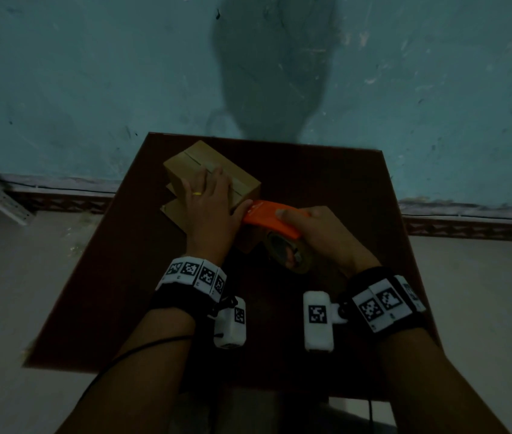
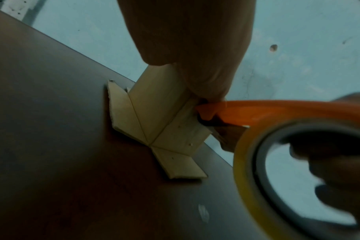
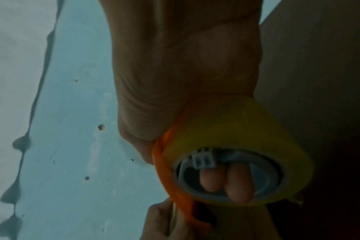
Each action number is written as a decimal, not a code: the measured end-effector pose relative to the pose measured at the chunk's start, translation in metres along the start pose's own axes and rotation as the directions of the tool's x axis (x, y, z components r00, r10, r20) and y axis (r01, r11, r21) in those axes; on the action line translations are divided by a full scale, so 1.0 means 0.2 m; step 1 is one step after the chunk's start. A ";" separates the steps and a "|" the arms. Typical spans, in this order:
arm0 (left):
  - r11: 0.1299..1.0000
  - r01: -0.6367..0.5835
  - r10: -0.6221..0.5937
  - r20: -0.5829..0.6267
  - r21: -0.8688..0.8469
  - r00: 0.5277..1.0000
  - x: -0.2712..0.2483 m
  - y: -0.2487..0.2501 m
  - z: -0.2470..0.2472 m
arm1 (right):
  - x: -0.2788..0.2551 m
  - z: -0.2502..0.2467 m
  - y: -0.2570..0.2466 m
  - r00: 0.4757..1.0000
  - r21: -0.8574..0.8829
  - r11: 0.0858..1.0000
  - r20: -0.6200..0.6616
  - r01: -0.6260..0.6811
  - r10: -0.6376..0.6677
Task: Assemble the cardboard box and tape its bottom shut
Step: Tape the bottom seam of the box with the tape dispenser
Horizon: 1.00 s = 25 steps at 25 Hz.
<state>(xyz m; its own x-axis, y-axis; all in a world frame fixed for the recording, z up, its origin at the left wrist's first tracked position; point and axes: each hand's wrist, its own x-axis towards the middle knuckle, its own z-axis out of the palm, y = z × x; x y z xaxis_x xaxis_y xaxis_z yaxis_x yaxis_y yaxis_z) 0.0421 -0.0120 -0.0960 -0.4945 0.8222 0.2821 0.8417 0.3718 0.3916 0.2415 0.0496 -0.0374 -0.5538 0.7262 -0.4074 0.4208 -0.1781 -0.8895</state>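
Two bottom flaps of the cardboard box are folded shut and pressed flat by the left hand; taping is only beginning, the tape dispenser gripped by the right hand.

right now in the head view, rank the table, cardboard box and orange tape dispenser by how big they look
1. table, largest by far
2. cardboard box
3. orange tape dispenser, smallest, though the hands cover part of it and of the box

Right hand grips orange tape dispenser, fingers through roll.
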 end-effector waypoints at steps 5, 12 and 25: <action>0.990 0.007 -0.016 0.065 0.139 0.998 0.01 0.02 0.02 | -0.01 0.03 -0.02 0.999 0.074 0.997 -0.025 -0.033 0.035; 0.995 0.017 -0.023 0.061 0.094 0.998 0.01 0.03 0.00 | -0.01 0.02 -0.06 0.997 0.092 0.993 -0.020 -0.067 0.070; 0.986 -0.016 0.010 0.036 0.164 0.999 0.00 0.02 0.03 | 0.03 0.12 -0.12 0.994 -0.221 0.969 -0.015 -0.113 0.112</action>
<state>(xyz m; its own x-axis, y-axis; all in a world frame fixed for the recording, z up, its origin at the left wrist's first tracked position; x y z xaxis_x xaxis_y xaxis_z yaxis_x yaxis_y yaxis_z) 0.0461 -0.0083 -0.0994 -0.4777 0.8408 0.2548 0.8737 0.4242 0.2382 0.2118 0.0426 -0.0235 -0.4923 0.7114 -0.5016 0.6290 -0.1076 -0.7699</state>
